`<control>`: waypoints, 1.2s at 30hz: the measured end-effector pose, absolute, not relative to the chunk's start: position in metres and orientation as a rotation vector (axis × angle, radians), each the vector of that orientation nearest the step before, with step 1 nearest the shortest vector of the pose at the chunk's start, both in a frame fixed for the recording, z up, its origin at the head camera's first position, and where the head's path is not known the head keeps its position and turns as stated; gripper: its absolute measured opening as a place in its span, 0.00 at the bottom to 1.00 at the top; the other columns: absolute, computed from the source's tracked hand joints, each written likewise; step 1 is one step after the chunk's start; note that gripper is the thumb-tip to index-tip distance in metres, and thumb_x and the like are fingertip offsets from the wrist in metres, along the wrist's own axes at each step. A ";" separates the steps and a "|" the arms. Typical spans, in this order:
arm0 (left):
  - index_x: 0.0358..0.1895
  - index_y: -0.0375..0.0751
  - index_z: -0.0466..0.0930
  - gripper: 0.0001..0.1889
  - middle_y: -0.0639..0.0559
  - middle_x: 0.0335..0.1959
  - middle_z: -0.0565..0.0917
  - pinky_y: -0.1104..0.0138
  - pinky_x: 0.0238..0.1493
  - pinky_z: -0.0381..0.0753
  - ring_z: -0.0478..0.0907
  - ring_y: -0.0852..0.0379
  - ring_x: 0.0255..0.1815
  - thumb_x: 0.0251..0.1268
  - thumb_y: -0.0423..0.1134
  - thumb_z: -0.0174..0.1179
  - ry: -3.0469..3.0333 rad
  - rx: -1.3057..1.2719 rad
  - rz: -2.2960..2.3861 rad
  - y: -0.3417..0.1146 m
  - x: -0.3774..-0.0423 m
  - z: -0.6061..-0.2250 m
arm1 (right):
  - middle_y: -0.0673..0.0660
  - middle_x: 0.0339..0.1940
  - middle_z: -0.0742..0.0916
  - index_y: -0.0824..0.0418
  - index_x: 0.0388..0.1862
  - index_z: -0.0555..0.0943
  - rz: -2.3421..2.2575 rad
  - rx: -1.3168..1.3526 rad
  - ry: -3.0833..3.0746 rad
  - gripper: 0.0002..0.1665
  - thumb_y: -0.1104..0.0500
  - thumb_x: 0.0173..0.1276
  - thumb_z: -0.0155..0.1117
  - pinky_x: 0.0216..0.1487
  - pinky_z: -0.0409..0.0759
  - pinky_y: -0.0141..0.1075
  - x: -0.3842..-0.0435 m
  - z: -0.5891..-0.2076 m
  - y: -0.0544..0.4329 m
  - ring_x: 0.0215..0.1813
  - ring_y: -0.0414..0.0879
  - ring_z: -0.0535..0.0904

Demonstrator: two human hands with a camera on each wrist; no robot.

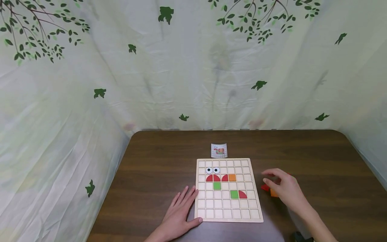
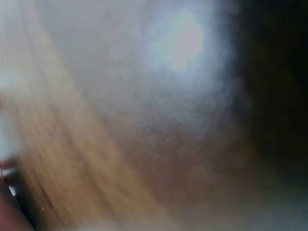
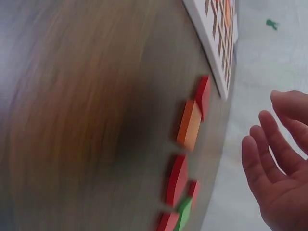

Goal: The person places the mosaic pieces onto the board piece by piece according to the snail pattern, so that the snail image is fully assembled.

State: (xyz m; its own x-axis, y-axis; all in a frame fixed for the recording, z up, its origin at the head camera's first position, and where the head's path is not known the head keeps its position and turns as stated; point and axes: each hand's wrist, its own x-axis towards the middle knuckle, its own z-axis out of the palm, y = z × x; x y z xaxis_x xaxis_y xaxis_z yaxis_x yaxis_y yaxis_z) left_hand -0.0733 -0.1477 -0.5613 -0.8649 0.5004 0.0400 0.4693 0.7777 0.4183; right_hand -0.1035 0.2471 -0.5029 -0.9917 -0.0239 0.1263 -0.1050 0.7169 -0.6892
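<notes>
A pale wooden grid board [image 1: 210, 213] lies on the table. My left hand [image 1: 176, 215] rests flat at its left edge, fingers spread, thumb by the near corner. On the board sit two round eye pieces [image 1: 212, 170], several red quarter-circle pieces [image 1: 216, 178], an orange square [image 1: 232, 177] and two green squares [image 1: 217, 186]. My right hand [image 1: 287, 190] hovers right of the board, fingers loosely bent, holding nothing. Below it lie loose blocks: an orange block [image 3: 189, 126], several red blocks [image 3: 177, 180] and a green block [image 3: 184, 211]. The left wrist view is blurred.
A small printed card [image 1: 219, 151] with a coloured grid picture lies just beyond the board's far edge. The brown wooden table [image 1: 151, 168] extends to both sides. Behind it hangs a pale curtain [image 1: 193, 84] with leaf prints.
</notes>
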 end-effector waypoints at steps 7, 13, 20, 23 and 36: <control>0.78 0.49 0.56 0.45 0.53 0.79 0.54 0.53 0.71 0.42 0.46 0.49 0.79 0.62 0.68 0.56 2.909 0.809 0.653 -0.147 -0.072 -0.561 | 0.57 0.51 0.84 0.56 0.52 0.83 1.000 0.062 -2.785 0.16 0.60 0.65 0.70 0.44 0.78 0.54 -0.099 -0.503 0.275 0.48 0.56 0.78; 0.78 0.49 0.56 0.45 0.53 0.79 0.54 0.53 0.71 0.43 0.46 0.49 0.79 0.62 0.68 0.55 2.909 0.807 0.644 -0.147 -0.073 -0.561 | 0.67 0.54 0.81 0.62 0.53 0.81 0.928 -0.006 -2.813 0.20 0.65 0.62 0.70 0.45 0.74 0.62 -0.100 -0.510 0.292 0.52 0.65 0.73; 0.78 0.50 0.56 0.45 0.55 0.79 0.54 0.52 0.71 0.44 0.45 0.49 0.79 0.62 0.69 0.54 2.904 0.792 0.642 -0.147 -0.073 -0.561 | 0.72 0.55 0.79 0.65 0.54 0.80 0.922 -0.060 -2.875 0.21 0.63 0.62 0.70 0.45 0.72 0.63 -0.098 -0.519 0.304 0.53 0.69 0.72; 0.78 0.50 0.56 0.45 0.55 0.79 0.54 0.51 0.71 0.45 0.45 0.50 0.79 0.62 0.70 0.53 2.900 0.784 0.642 -0.147 -0.073 -0.563 | 0.74 0.55 0.78 0.67 0.55 0.79 0.929 -0.089 -2.919 0.23 0.62 0.62 0.70 0.45 0.72 0.63 -0.097 -0.521 0.308 0.53 0.69 0.72; 0.79 0.53 0.54 0.46 0.58 0.79 0.51 0.55 0.71 0.39 0.42 0.53 0.79 0.61 0.72 0.52 2.882 0.750 0.633 -0.148 -0.073 -0.565 | 0.71 0.51 0.79 0.68 0.56 0.80 0.868 -0.086 -3.030 0.24 0.63 0.60 0.71 0.37 0.77 0.55 -0.098 -0.529 0.315 0.45 0.61 0.78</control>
